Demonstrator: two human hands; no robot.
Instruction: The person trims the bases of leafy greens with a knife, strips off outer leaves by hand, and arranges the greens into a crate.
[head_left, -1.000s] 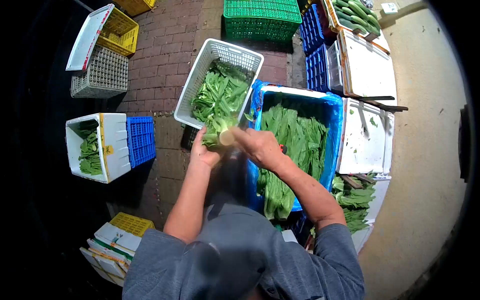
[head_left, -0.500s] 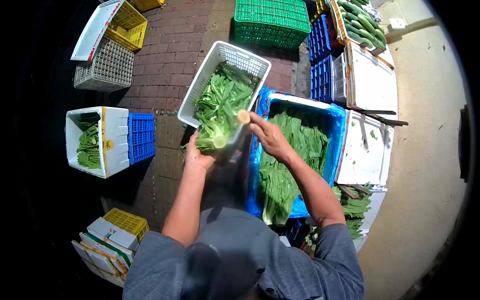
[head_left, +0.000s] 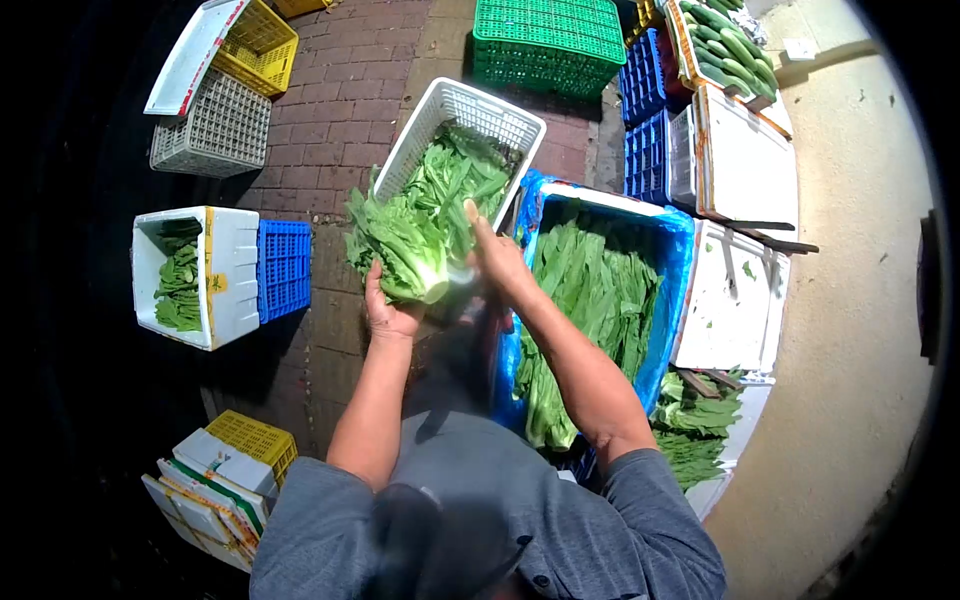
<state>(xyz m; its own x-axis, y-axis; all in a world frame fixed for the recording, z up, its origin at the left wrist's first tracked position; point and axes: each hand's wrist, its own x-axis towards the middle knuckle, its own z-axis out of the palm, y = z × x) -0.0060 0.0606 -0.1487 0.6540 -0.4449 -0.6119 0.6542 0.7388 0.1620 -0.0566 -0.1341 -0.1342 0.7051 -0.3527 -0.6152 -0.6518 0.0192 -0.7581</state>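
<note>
My left hand (head_left: 392,316) is closed around the base of a head of leafy lettuce (head_left: 395,240), its pale cut stem facing me. Just right of that stem is my right hand (head_left: 503,266), its fingers wrapped around a knife (head_left: 470,210) with a tan wooden handle end; the blade is blurred and mostly hidden. Beyond both hands, a tilted white plastic basket (head_left: 495,105) contains loose green leaves (head_left: 460,175). On the right, a foam box lined with blue plastic (head_left: 680,265) is filled with long leafy greens (head_left: 595,290).
At the far left stands a white foam box (head_left: 232,275) of greens beside a blue crate (head_left: 284,268). Green crates (head_left: 548,45) stand ahead. Stacked foam boxes (head_left: 745,160) and cucumbers (head_left: 735,60) line the right wall. Foam lids (head_left: 205,520) lean at the lower left.
The lettuce in my left hand has turned, its leaves now spreading left over the basket edge. My right hand has moved left and closer to the stem, the knife's round handle end shifting up-left.
</note>
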